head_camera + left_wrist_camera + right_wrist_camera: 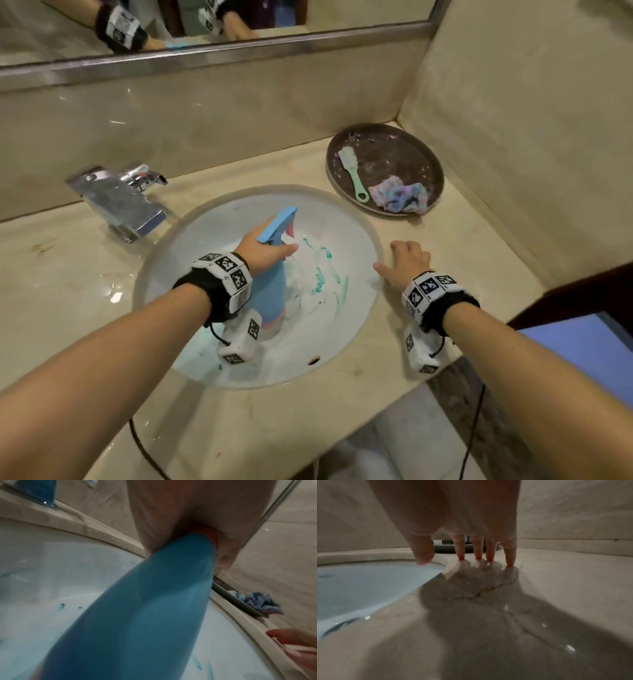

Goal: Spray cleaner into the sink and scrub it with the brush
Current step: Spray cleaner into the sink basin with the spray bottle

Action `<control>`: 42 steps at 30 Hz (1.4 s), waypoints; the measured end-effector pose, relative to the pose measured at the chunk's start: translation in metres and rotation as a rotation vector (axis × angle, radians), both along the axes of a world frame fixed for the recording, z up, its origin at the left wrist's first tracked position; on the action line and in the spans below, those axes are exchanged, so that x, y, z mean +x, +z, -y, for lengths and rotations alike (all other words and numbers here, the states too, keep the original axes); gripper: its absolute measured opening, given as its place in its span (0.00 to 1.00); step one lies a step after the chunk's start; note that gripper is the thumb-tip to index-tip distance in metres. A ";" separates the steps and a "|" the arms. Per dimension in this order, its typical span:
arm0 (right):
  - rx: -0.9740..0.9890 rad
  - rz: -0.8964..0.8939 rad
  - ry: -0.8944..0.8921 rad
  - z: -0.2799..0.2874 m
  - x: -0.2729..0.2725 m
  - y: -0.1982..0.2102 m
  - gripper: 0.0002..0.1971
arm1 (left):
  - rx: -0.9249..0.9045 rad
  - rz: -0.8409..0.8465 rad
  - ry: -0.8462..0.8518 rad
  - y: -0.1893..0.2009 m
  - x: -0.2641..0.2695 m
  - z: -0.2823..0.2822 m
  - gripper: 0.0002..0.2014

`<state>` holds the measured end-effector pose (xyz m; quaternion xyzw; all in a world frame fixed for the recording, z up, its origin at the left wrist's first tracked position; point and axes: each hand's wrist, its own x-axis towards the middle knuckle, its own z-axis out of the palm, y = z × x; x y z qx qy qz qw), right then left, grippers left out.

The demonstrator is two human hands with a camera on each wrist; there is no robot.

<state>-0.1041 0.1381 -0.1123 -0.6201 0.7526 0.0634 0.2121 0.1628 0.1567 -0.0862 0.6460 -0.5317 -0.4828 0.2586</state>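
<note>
Beige marble counter [445, 240], left hand [263, 248] gripping spray bottle [270, 291], right hand [407, 262] fingers spread flat

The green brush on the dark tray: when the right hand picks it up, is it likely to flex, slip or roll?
The brush looks like thin moulded plastic, so probably light and fairly stiff, with little flex. It lies flat on the tray, and its flat handle seems unlikely to roll. Its slim, smooth-looking handle might slip in the right hand, now resting on a glossy, possibly wet counter.
</note>
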 end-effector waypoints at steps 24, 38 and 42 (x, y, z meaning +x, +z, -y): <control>0.042 -0.114 0.044 -0.005 0.002 -0.018 0.48 | 0.093 0.405 -0.318 -0.011 -0.016 0.021 0.09; 0.083 -0.124 0.069 -0.003 -0.001 -0.017 0.50 | 0.173 0.418 -0.479 -0.010 -0.028 0.012 0.12; 0.087 -0.119 0.068 -0.003 -0.002 -0.016 0.50 | 0.157 0.417 -0.491 -0.008 -0.029 0.005 0.07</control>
